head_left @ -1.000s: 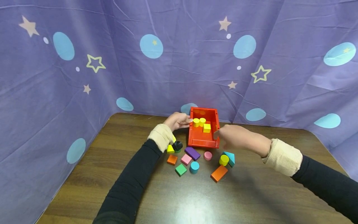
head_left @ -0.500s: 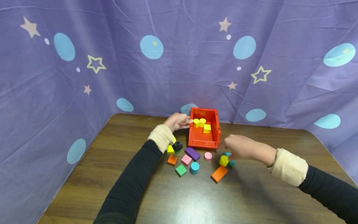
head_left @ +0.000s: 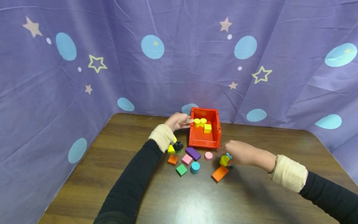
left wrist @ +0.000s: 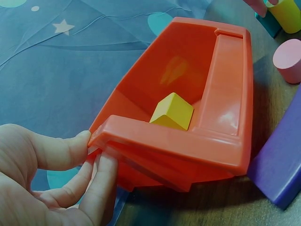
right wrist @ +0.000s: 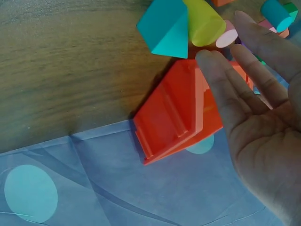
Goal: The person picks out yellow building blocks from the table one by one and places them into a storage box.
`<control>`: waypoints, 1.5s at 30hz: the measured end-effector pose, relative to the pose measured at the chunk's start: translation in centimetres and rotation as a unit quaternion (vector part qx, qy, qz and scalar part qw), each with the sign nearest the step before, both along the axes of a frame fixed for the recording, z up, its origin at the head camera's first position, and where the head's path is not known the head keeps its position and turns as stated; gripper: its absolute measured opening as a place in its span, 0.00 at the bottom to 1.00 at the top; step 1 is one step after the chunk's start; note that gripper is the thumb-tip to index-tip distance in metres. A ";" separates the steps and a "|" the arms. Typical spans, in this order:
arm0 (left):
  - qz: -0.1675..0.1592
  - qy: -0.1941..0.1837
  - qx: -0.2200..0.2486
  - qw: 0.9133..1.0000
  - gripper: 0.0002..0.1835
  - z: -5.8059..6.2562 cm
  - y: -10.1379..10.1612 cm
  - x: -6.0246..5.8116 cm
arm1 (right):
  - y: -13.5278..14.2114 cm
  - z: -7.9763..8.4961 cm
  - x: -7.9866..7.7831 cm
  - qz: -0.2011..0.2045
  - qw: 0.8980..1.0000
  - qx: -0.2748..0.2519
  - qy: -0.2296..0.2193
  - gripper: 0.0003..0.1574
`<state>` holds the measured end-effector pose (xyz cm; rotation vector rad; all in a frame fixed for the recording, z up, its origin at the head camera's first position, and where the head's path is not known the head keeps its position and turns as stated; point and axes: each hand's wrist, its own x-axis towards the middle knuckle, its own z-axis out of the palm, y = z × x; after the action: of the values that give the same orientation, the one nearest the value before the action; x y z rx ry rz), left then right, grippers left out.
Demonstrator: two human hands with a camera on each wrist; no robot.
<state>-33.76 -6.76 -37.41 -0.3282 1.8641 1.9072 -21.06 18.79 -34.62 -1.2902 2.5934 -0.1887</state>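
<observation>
My left hand [head_left: 178, 121] pinches the left rim of a red plastic bin [head_left: 205, 143], thumb above and fingers beneath in the left wrist view. Inside the bin are a yellow cube [head_left: 207, 128] and two yellow cylinders [head_left: 197, 123]. Fingers apart and holding nothing, my right hand [head_left: 240, 153] hovers just right of the bin's front corner. Close by its fingertips stands another yellow cylinder [right wrist: 205, 23], beside a teal triangular block [right wrist: 165, 29] that the hand partly hides in the head view. A pink cylinder [head_left: 208, 156] is a little further left.
Before the bin lie a purple block [head_left: 193, 153], a pink block [head_left: 186, 159], a blue cylinder [head_left: 195, 167], a green block [head_left: 181, 170] and orange blocks [head_left: 219, 173]. Yellow pieces [head_left: 171, 149] sit under the left wrist. A purple patterned cloth [head_left: 179, 62] hangs behind the table.
My right hand has drawn back from the bin's right side, down toward the yellow cylinder and teal block, and its fingers have spread. The left hand keeps its hold on the bin.
</observation>
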 end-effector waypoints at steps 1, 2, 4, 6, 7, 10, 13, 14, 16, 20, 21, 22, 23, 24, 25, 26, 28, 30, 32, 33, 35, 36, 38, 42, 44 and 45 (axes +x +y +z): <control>0.001 0.001 -0.001 1.000 0.26 0.0 0.0 0.0 | 0.0 -0.1 0.0 -0.003 1.000 0.002 0.000 0.25; 0.001 0.002 -0.001 1.000 0.26 0.0 0.0 0.0 | 0.1 -0.2 0.0 -0.007 1.000 0.004 -0.001 0.25; 0.003 0.002 0.002 1.000 0.26 0.0 0.0 0.0 | 0.1 -0.3 0.0 -0.009 1.000 0.006 0.002 0.25; 0.003 0.001 0.003 1.000 0.25 0.0 0.0 0.0 | 0.1 -0.4 0.1 -0.011 1.000 0.008 0.005 0.26; 0.003 0.000 0.004 1.000 0.25 0.0 0.0 0.0 | 0.1 -0.4 0.1 -0.011 1.000 0.009 0.006 0.26; 0.001 -0.002 0.009 1.000 0.25 0.0 0.0 0.1 | 0.1 -0.5 0.2 -0.014 1.000 0.009 0.007 0.25; 0.000 -0.002 0.011 1.000 0.26 0.0 -0.1 0.1 | 0.0 -0.7 0.2 -0.017 1.000 0.008 0.004 0.24; 0.000 -0.003 0.012 1.000 0.26 0.0 -0.1 0.1 | -0.1 -0.7 0.2 -0.018 1.000 0.007 0.001 0.24; 0.000 -0.002 0.013 1.000 0.27 0.0 -0.1 0.1 | -0.1 -0.8 0.2 -0.014 1.000 0.004 0.000 0.24; -0.003 0.000 0.016 1.000 0.27 -0.1 -0.1 -0.1 | -0.3 -1.0 0.2 -0.009 1.000 0.001 -0.001 0.23; -0.004 0.000 0.016 1.000 0.27 -0.1 -0.1 -0.1 | -0.3 -1.1 0.2 -0.008 1.000 0.001 0.000 0.22; -0.004 0.000 0.016 1.000 0.27 -0.1 -0.1 0.0 | -0.3 -1.1 0.1 -0.010 1.000 0.001 -0.001 0.22; -0.003 0.001 0.016 1.000 0.27 -0.1 -0.1 0.0 | -0.3 -1.2 0.1 -0.014 1.000 0.001 -0.004 0.22; -0.003 0.001 0.015 1.000 0.27 -0.1 -0.1 0.0 | -0.4 -1.2 0.1 -0.017 1.000 0.002 -0.006 0.22; -0.002 0.001 0.013 1.000 0.27 -0.1 -0.1 0.0 | -0.4 -1.2 0.1 -0.016 1.000 0.002 -0.005 0.22; -0.001 0.001 0.013 1.000 0.27 0.0 -0.1 0.0 | -0.4 -1.3 0.0 -0.016 1.000 0.001 -0.006 0.22; 0.000 0.001 0.013 1.000 0.27 0.0 -0.1 0.1 | -0.4 -1.5 0.0 -0.016 1.000 0.001 -0.007 0.22; 0.000 0.000 0.014 1.000 0.27 -0.1 -0.1 0.1 | -0.4 -1.6 -0.1 -0.010 1.000 0.001 -0.005 0.21; 0.001 -0.002 0.017 1.000 0.27 -0.1 -0.1 0.0 | -0.4 -1.8 -0.1 -0.007 1.000 0.001 -0.006 0.20; 0.001 -0.002 0.017 1.000 0.27 -0.1 -0.1 0.0 | -0.4 -1.8 -0.2 -0.006 1.000 0.002 -0.008 0.19; 0.001 -0.004 0.016 1.000 0.27 -0.1 -0.2 -0.1 | -0.5 -2.0 -0.2 -0.004 1.000 0.003 -0.011 0.18; 0.000 -0.005 0.014 1.000 0.27 -0.1 -0.2 -0.1 | -0.5 -2.0 -0.2 -0.003 1.000 0.003 -0.011 0.17; -0.002 -0.006 0.012 1.000 0.27 -0.1 -0.2 -0.1 | -0.5 -2.1 -0.2 -0.002 1.000 0.004 -0.012 0.16; 0.000 -0.006 0.007 1.000 0.27 -0.3 -0.1 -0.2 | -0.6 -2.3 -0.2 0.004 1.000 0.005 -0.006 0.16; 0.001 -0.003 0.008 1.000 0.27 -0.4 -0.1 -0.2 | -0.7 -2.3 -0.2 0.006 1.000 0.005 -0.003 0.16; -0.002 -0.001 0.013 1.000 0.25 -1.7 -0.2 -1.4 | -0.7 -2.4 -0.2 0.008 1.000 0.003 -0.002 0.16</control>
<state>-35.13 -6.98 -39.06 -0.3185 1.8354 1.9261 -21.23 18.09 -37.00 -1.3060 2.5782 -0.1787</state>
